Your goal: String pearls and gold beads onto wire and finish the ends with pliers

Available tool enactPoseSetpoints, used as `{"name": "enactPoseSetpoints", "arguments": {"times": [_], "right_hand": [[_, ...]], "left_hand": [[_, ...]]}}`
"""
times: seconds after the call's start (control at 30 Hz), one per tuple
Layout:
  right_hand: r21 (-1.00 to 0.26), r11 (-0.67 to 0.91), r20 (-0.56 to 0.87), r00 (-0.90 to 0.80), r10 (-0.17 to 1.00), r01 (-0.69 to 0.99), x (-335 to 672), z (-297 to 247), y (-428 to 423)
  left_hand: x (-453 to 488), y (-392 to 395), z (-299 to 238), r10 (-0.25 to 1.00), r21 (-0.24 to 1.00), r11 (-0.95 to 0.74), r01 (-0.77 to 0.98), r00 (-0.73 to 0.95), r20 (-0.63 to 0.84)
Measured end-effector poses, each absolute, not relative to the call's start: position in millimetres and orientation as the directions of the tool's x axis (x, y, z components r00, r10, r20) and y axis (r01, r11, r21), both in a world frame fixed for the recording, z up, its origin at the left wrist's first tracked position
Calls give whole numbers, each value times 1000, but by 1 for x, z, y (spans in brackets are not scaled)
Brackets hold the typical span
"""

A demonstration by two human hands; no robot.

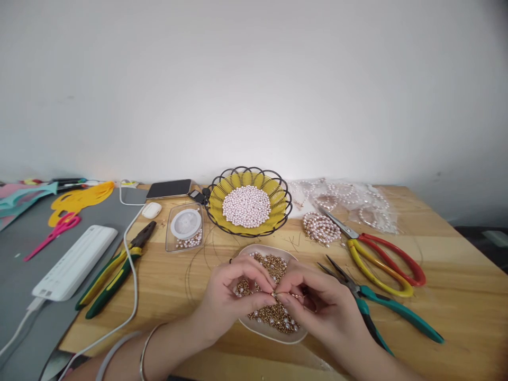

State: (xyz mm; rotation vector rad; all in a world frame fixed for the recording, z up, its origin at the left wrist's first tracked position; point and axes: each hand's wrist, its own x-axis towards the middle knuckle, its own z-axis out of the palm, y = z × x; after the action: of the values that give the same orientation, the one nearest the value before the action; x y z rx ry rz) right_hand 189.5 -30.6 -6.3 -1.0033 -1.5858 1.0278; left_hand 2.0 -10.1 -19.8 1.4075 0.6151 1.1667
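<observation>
My left hand (238,288) is closed in a pinch, thumb and forefinger on a tiny gold-coloured bead (273,293). Tip to tip with it, my right hand (317,299) pinches at the same spot. A short beaded strand (297,297) runs back under the right fingers and is partly hidden there. Both hands hover over a pale dish (273,338) heaped with small gold beads (278,317) and scattered white pearls. Any thread between the fingertips is too fine to make out.
Behind the dish stands a yellow basket (212,211) of pearl beads. Scissors (381,259), teal-handled pliers (397,304) and coiled bead strands (320,228) lie right. Green-yellow pliers (119,270), a clear box (184,230), a phone (169,189) and a white power bank (75,262) with cable lie left.
</observation>
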Motion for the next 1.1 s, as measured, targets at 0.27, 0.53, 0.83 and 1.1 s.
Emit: {"name": "enactPoseSetpoints", "arguments": {"times": [0.27, 0.53, 0.83, 1.1], "right_hand": [[-939, 323, 295, -202, 934, 122, 188, -6, -30], [-961, 260, 234, -219, 947, 97, 187, -7, -30], [-969, 224, 196, -218, 956, 109, 187, -6, -31], [-929, 332, 292, -225, 929, 164, 189, -6, -30]], "left_hand": [[4, -11, -18, 881, 944, -234, -233, 359, 307], [2, -11, -22, 886, 942, -253, -220, 339, 317], [0, -9, -21, 880, 935, -302, -186, 322, 349], [1, -11, -19, 877, 928, -342, -145, 305, 371]]}}
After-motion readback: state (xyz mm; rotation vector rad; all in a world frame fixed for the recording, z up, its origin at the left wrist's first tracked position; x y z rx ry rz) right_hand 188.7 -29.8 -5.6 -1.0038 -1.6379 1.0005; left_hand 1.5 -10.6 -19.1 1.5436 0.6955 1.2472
